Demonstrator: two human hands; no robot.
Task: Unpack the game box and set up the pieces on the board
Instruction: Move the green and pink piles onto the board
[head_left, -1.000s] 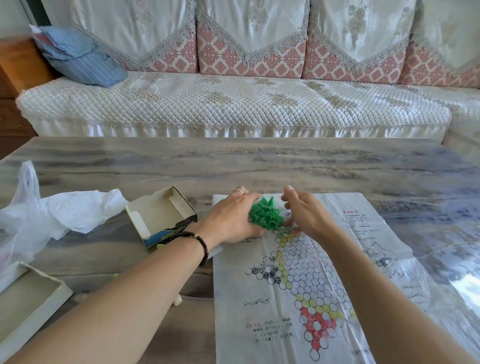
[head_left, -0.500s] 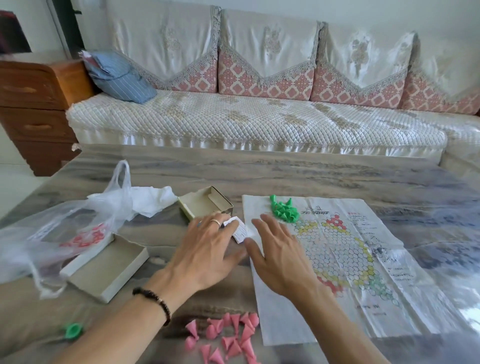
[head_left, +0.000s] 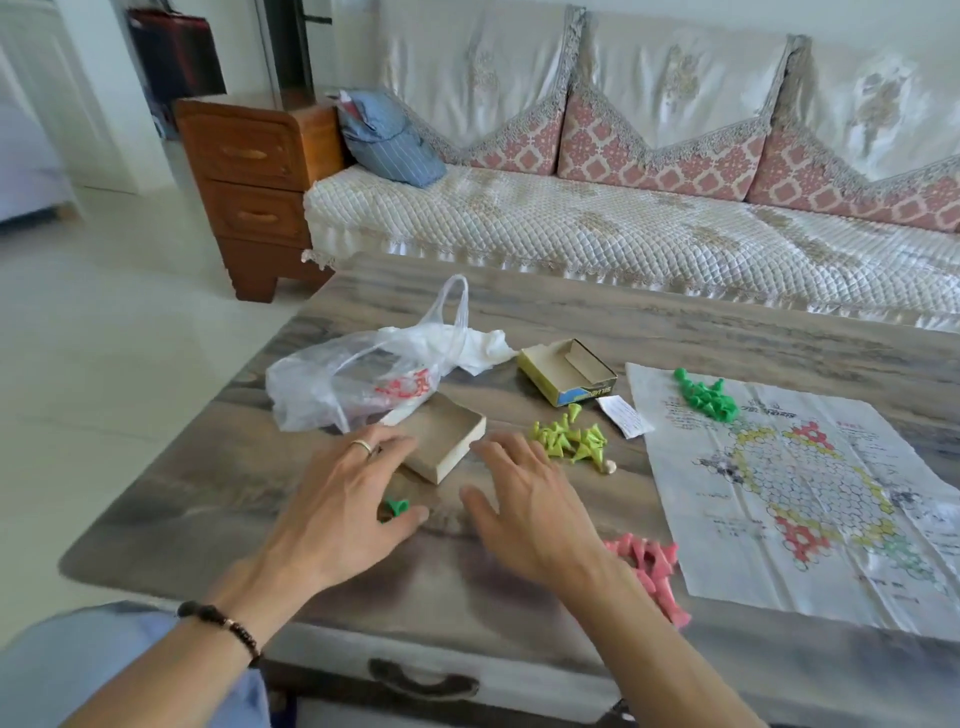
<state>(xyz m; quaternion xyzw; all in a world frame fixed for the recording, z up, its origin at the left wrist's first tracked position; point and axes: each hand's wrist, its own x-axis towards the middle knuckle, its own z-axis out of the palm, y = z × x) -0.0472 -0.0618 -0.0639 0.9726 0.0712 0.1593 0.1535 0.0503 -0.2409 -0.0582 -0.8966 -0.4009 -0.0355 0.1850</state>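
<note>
Living room: quilted sofa behind a grey wood-grain bench, wooden drawer unit at the sofa's left end, blue striped cushion on the seat.

What I see on the bench:
- Paper game board spread flat on the right side, star pattern of hexagon cells printed on it.
- Dark green pieces clustered on the board's far left corner.
- Lime pieces in a loose heap on the bare bench, left of the board and just in front of the open box half with the blue edge.
- Pink pieces in a heap near the front edge, beside the board's near left corner, partly hidden by the right forearm.
- One stray green piece lying on the bench under the left hand's fingers.
- Other box half, plain cardboard, sits between the two hands' fingertips, against the clear plastic bag.
- Small printed slip between the blue-edged box and the board.

Left hand: grip apart, fingers spread and relaxed, low over the stray green piece, thumb tip just beside it; can't tell if it touches. Ring on one finger, bead bracelet on the wrist.

Right hand: grip apart, fingers spread, palm down, holding nothing, fingertips near the lime heap.
</note>
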